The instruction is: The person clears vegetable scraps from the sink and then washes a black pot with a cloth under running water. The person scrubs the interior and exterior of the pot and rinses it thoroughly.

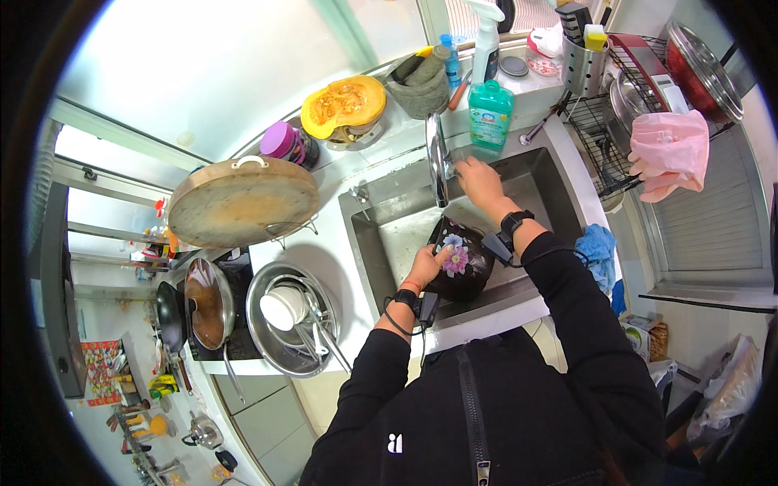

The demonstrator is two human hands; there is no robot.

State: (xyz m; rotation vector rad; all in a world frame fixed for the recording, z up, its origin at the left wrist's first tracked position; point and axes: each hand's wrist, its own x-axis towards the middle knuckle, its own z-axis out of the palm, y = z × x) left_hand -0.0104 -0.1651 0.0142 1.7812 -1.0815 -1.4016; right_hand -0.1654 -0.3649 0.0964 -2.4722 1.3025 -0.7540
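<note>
A dark, glossy pot [471, 276] with pink and blue flowers on its side is tilted inside the stainless steel sink [550, 188]. My left hand [428, 267] grips its left rim, thumb lying on the flowered wall. The curved chrome faucet [435, 152] arches over the basin, its spout end just above the pot. At the faucet's base, my right hand [480, 182] has its fingers on the handle, which they mostly hide. Whether water is running cannot be made out. The pot's inside is turned away from view.
Left of the sink sits a steel basin [258, 322] with bowls and utensils. A round wooden chopping board [243, 203] leans behind it. Along the back ledge stand a cut pumpkin [346, 106], a stone mortar [419, 97] and a green bottle [489, 115]. Pink gloves [668, 149] hang at right.
</note>
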